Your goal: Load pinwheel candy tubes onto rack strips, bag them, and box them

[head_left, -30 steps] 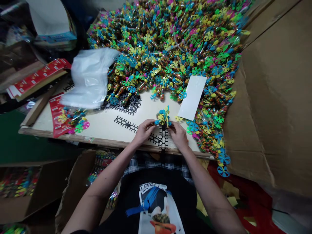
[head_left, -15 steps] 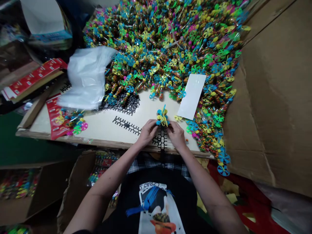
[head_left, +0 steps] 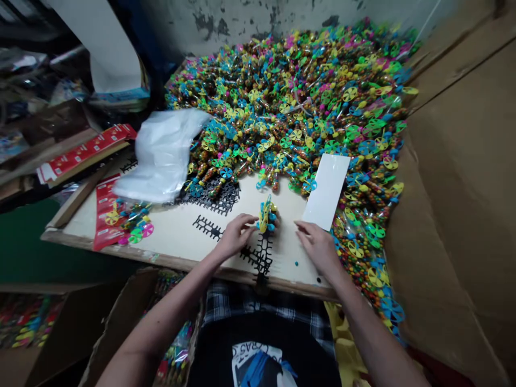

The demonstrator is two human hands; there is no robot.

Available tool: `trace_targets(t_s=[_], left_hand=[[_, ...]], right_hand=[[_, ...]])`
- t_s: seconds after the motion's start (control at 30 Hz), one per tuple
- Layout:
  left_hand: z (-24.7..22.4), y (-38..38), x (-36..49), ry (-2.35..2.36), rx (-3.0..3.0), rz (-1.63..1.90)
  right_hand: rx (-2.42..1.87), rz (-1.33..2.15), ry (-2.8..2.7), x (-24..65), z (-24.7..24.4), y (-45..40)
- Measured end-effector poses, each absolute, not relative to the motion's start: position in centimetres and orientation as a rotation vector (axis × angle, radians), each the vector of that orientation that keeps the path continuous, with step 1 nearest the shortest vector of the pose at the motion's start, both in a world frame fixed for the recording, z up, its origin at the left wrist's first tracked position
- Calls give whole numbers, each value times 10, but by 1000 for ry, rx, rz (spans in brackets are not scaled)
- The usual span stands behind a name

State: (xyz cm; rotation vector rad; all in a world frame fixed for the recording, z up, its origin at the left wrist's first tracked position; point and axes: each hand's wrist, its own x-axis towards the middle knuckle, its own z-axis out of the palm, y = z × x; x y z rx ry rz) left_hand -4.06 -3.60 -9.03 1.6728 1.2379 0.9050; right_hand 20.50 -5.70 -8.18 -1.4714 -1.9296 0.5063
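A small cluster of candy tubes with yellow and blue fan tops [head_left: 265, 217] sits at the far end of a black toothed plastic strip [head_left: 264, 250]. My left hand [head_left: 236, 235] is at the left side of this cluster, its fingertips at the edge and its thumb and fingers apart. Whether it presses on the tubes is hard to see. Off to the right, my right hand [head_left: 318, 246] holds nothing, with fingers apart, close to the lower end of a white card [head_left: 328, 188]. Another black strip [head_left: 207, 227] lies left of the cluster.
A large heap of fan-topped candy tubes [head_left: 282, 102] covers the table's back and right side. Clear plastic bags [head_left: 161, 156] lie at left, over red printed card [head_left: 105, 209]. A tall cardboard sheet [head_left: 455, 188] stands at right. Open cartons [head_left: 133, 317] are below the table edge.
My right hand has let go of the fan-topped tubes and moved right, toward the white card. My left hand stays beside the cluster. The view has tilted up, showing the wall.
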Motion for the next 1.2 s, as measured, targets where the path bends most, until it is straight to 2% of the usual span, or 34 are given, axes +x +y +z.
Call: trace_targets(t_s=[0.13, 0.3, 0.47, 0.6, 0.73, 0.9, 1.03, 1.2], left_hand=[[-81, 50, -61, 1510, 1912, 893], [-80, 152, -51, 1787, 2124, 854], [-83, 187, -48, 1849, 2387, 601], [-84, 194, -55, 1807, 2489, 503], [-84, 195, -64, 1682, 2425, 560], [-78, 178, -76, 1536, 2271, 825], [-60, 152, -81, 1555, 2078, 1090], [-37, 96, -79, 1568, 1830, 1448]], right_hand=[[-1502, 401, -1948, 196, -65, 15], [-1478, 259, -2366, 141, -60, 123], [-1535, -103, -2709, 118, -63, 180], [-1434, -200, -2815, 123, -66, 187], [-1398, -13, -2769, 135, -68, 183], [-1219, 458, -2185, 158, -66, 157], [-1225, 774, -1678, 180, -56, 102], [-1311, 1061, -1308, 199, -54, 14]])
